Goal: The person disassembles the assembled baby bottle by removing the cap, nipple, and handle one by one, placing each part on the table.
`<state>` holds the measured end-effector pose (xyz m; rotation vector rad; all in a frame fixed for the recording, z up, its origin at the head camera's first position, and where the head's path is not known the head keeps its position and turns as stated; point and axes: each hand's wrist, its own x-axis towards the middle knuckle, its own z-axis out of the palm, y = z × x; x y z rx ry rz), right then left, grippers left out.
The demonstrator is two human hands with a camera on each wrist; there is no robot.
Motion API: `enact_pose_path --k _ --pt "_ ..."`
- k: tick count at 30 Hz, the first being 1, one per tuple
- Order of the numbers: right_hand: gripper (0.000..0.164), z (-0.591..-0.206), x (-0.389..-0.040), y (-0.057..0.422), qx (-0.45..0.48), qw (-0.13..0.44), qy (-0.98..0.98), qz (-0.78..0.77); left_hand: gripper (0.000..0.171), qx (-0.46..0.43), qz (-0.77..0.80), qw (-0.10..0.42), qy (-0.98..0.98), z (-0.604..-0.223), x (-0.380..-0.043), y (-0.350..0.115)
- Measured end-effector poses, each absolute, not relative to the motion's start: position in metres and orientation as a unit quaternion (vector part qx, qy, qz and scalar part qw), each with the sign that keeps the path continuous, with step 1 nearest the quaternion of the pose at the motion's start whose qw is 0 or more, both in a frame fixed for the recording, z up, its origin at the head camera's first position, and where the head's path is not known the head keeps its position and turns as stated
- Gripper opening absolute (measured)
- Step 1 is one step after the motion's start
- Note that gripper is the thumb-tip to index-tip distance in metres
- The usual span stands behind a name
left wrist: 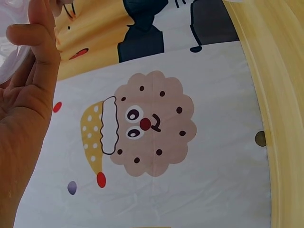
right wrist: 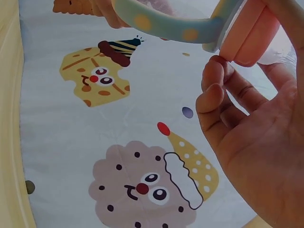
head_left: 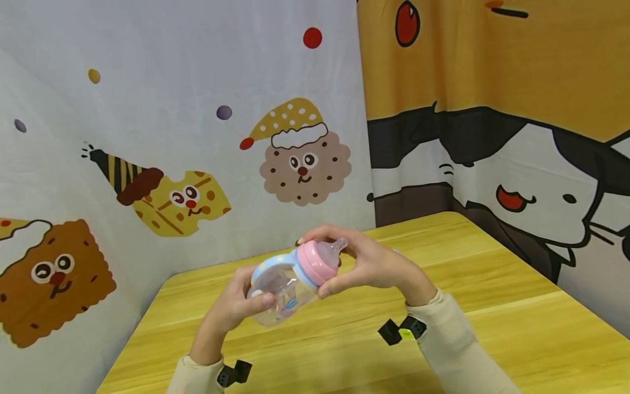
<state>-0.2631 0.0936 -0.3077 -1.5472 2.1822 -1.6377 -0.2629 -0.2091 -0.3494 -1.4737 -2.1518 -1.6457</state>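
A clear baby bottle [head_left: 290, 298] with a pink collar [head_left: 315, 262], a clear nipple and a blue handle with yellow dots [head_left: 273, 264] is held tilted above the table, nipple up to the right. My left hand [head_left: 236, 300] grips the bottle's body near its base, thumb across the front. With fingers and thumb on either side, my right hand [head_left: 366, 262] pinches the pink collar. In the right wrist view, the fingertips touch the collar [right wrist: 249, 33] beside the handle [right wrist: 175, 26]. Only a sliver of the bottle [left wrist: 12, 40] shows in the left wrist view, against the left hand [left wrist: 33, 76].
Below the hands lies a yellow wood-grain table [head_left: 344, 345]. Behind it hangs a white cloth [head_left: 172, 65] printed with cartoon biscuits and cheese, meeting an orange and black cartoon curtain [head_left: 492, 71] at the right. A small black wrist camera [head_left: 401, 331] sits on each sleeve.
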Motion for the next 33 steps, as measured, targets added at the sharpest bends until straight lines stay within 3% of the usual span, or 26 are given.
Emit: enact_pose_path --k 5,10,14,18,24,33 --pt "0.072 -0.308 -0.263 0.095 -0.47 -0.001 0.718 -0.513 0.037 -0.475 -0.54 0.025 -0.695 -0.347 -0.263 -0.208" --pt "0.078 -0.307 -0.262 0.096 -0.435 -0.018 0.753 -0.494 0.031 -0.471 -0.538 0.047 -0.697 -0.347 -0.263 -0.209" --pt "0.071 -0.309 -0.263 0.097 -0.408 -0.041 0.768 -0.491 0.028 -0.457 -0.541 0.057 -0.704 -0.348 -0.263 -0.208" --pt "0.06 -0.309 -0.264 0.098 -0.396 -0.052 0.774 -0.492 0.038 -0.436 -0.539 0.056 -0.718 -0.347 -0.261 -0.205" --pt "0.05 -0.307 -0.264 0.099 -0.362 -0.024 0.781 -0.508 0.052 -0.42 -0.515 0.088 -0.742 -0.346 -0.261 -0.201" --pt "0.049 -0.306 -0.265 0.1 -0.313 0.005 0.771 -0.555 0.061 -0.406 -0.467 0.147 -0.772 -0.345 -0.259 -0.196"
